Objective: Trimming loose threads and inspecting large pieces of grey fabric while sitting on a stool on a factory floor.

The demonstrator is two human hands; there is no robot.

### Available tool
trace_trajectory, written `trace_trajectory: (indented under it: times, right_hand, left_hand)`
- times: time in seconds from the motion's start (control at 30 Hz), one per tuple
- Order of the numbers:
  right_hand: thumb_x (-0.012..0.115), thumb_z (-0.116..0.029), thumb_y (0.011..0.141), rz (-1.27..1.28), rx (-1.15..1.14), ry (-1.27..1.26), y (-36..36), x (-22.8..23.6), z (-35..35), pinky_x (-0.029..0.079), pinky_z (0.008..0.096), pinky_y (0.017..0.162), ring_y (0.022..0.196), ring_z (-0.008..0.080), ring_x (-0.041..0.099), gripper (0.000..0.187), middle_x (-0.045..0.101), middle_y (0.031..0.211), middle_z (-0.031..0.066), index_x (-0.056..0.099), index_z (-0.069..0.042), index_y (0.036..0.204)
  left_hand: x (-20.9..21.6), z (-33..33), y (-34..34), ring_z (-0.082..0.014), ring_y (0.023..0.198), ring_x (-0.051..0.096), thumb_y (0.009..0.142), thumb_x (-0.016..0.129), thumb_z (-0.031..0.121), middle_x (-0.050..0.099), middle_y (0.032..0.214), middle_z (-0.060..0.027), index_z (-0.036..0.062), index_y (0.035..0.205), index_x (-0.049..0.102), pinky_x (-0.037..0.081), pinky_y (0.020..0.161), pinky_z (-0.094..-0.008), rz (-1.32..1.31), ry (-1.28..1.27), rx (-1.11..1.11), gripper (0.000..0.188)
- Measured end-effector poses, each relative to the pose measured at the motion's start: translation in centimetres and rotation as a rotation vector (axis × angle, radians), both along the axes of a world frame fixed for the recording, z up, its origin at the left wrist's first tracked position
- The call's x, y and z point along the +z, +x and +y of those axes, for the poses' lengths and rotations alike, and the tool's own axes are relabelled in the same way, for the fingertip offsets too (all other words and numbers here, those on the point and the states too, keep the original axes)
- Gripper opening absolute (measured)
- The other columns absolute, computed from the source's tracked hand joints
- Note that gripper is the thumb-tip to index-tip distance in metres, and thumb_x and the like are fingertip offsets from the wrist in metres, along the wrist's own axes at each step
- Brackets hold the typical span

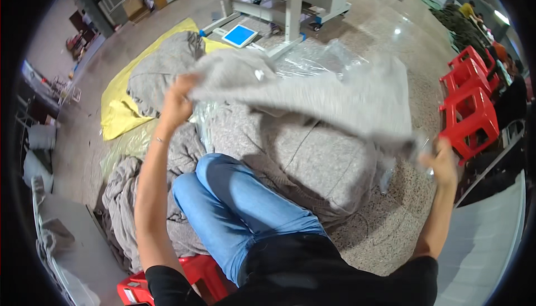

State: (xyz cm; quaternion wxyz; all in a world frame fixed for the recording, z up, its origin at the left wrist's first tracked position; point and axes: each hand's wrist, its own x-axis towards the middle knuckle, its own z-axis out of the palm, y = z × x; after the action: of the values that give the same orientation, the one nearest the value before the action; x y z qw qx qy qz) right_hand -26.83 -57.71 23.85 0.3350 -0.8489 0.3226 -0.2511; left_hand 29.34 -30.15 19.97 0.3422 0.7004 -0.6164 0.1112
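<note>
A light grey knitted garment (335, 96) is stretched in the air between my two hands, its right part smeared by motion. My left hand (177, 102) is closed on one end, and my right hand (440, 162) grips the other end, lower and far out to the right. A small white tag (259, 75) shows near the garment's left part. Beneath it, close to my knees, lies a large heap of grey knitwear (324, 161). More grey knitwear (125, 194) is bunched beside my left leg.
Further left, another grey pile (159, 71) rests on a yellow sheet (117, 113). Clear plastic (312, 60) lies beyond the garment. A white-framed stand (293, 10) and a blue-faced panel (240, 35) are ahead. Red stools (474, 116) line the right, with people behind.
</note>
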Motion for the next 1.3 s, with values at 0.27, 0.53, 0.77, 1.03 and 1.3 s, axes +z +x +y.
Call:
trace_trajectory:
  times: [0.27,0.53,0.77,1.03,1.3]
  right_hand:
    - [0.073,-0.031,0.076,0.919,0.487,0.601,2.3,-22.8,11.4,0.047,0.0281,0.052,0.062,0.0108,0.06,0.032,0.065,0.074,0.0027,0.067,-0.007,0.096]
    - [0.06,-0.018,0.085,0.536,0.156,0.545,7.6,-23.2,11.9,0.041,0.0288,0.039,0.041,0.0147,0.055,0.026,0.053,0.048,0.0059,0.058,0.002,0.069]
    - [0.057,-0.018,0.088,0.436,0.305,0.428,18.0,-19.2,15.2,0.039,0.025,0.038,0.038,0.011,0.048,0.023,0.05,0.047,0.0034,0.062,0.003,0.08]
    - [0.053,-0.013,0.09,0.199,0.441,0.468,27.2,-15.3,21.4,0.038,0.0211,0.047,0.046,0.0062,0.047,0.019,0.052,0.053,0.0017,0.061,0.003,0.086]
    - [0.053,-0.015,0.09,0.144,0.512,0.487,28.0,-15.5,22.6,0.033,0.0203,0.046,0.045,0.0062,0.044,0.02,0.05,0.054,0.0013,0.06,0.003,0.086]
  left_hand:
    - [-18.4,7.5,-0.4,-0.0322,0.104,0.056,0.087,0.045,0.046,0.063,0.107,-0.0159,0.0089,0.102,0.066,0.041,0.094,-0.0406,0.427,0.947,0.101,0.046]
    - [-19.0,19.2,-1.4,-0.0299,0.119,0.048,0.076,0.066,0.031,0.055,0.123,-0.016,0.0119,0.115,0.061,0.035,0.096,-0.051,0.561,0.667,0.915,0.044]
    - [-24.8,36.9,-7.5,-0.0308,0.125,0.042,0.077,0.058,0.02,0.059,0.112,-0.0195,0.0104,0.101,0.064,0.025,0.101,-0.0605,0.254,0.553,1.985,0.026]
    - [-29.7,32.7,-20.2,-0.0109,0.074,0.054,0.086,0.053,0.011,0.062,0.076,-0.0007,0.0054,0.085,0.062,0.046,0.07,-0.0285,1.416,-0.018,0.771,0.011]
    - [-28.8,37.9,-20.4,-0.0335,0.075,0.06,0.075,0.062,0.018,0.062,0.075,-0.0165,0.0061,0.078,0.063,0.048,0.067,-0.0395,0.856,-0.063,1.432,0.012]
